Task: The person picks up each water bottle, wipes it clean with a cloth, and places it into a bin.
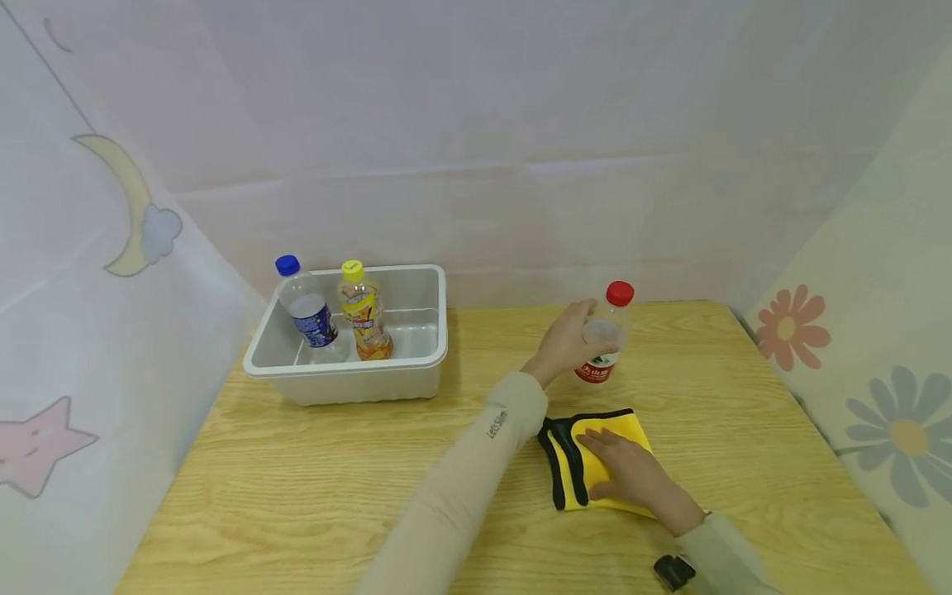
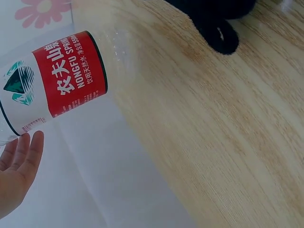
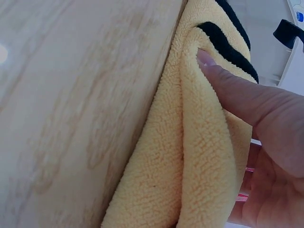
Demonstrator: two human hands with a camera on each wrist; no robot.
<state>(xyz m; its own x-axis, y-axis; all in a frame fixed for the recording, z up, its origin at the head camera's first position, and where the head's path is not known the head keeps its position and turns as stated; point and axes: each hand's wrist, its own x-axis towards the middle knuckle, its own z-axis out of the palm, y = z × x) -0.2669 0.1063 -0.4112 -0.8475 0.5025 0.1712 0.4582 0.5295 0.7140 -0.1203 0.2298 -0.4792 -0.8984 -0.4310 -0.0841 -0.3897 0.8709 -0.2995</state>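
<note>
A clear plastic water bottle (image 1: 597, 368) with a red cap and a red-and-white label leans slightly at the back right of the table. My left hand (image 1: 567, 345) grips it around the side, thumb in front; in the left wrist view several fingertips (image 2: 35, 142) lie at the label's edge. A folded yellow towel (image 1: 628, 426) with black stripes and border lies nearer on the table. On top of it rests my right hand (image 1: 632, 473) with fingers spread. The right wrist view shows its thumb (image 3: 228, 88) pressing into a fold of the towel.
To the left stands a light grey plastic bin (image 1: 357, 384). Inside are a blue-capped bottle (image 1: 316, 324) and a yellow-capped bottle (image 1: 362, 307). Pale printed curtains (image 1: 476, 223) surround the wooden table (image 1: 312, 479) at the back and sides.
</note>
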